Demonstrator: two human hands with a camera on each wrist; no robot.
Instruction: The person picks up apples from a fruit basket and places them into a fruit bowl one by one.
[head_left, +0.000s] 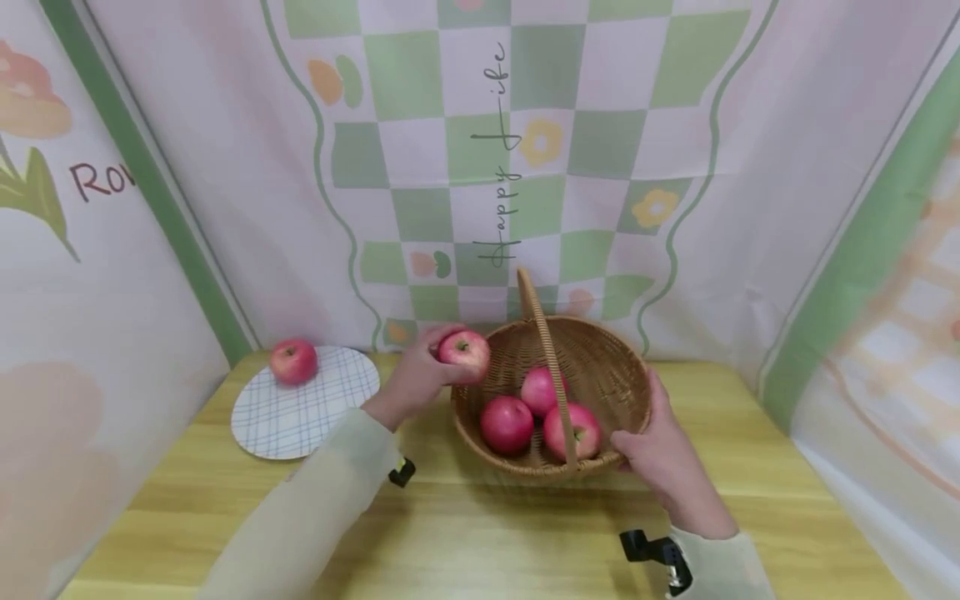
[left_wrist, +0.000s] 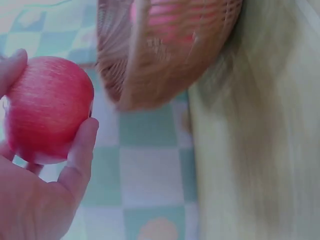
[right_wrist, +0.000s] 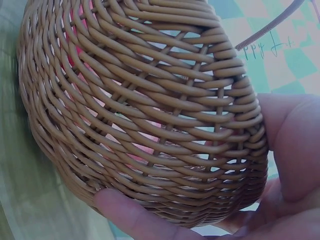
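My left hand (head_left: 411, 377) holds a red apple (head_left: 465, 357) beside the left rim of a brown wicker basket (head_left: 611, 358). In the left wrist view, thumb and fingers curl around this apple (left_wrist: 50, 107), which is apart from the basket (left_wrist: 165, 75). Three apples lie inside the basket: one at left (head_left: 507, 425), one behind (head_left: 538, 392) and one at front right (head_left: 588, 429), partly hidden by the arched handle (head_left: 549, 350). My right hand (head_left: 667, 454) grips the basket's right side, with the thumb on the woven wall (right_wrist: 135, 95) in the right wrist view.
At the left of the wooden table (head_left: 480, 533) lies a round white plate (head_left: 330, 417) with blue checks, and another apple (head_left: 293, 362) sits near its back edge. A green-and-white checked cloth (head_left: 480, 150) hangs right behind the basket.
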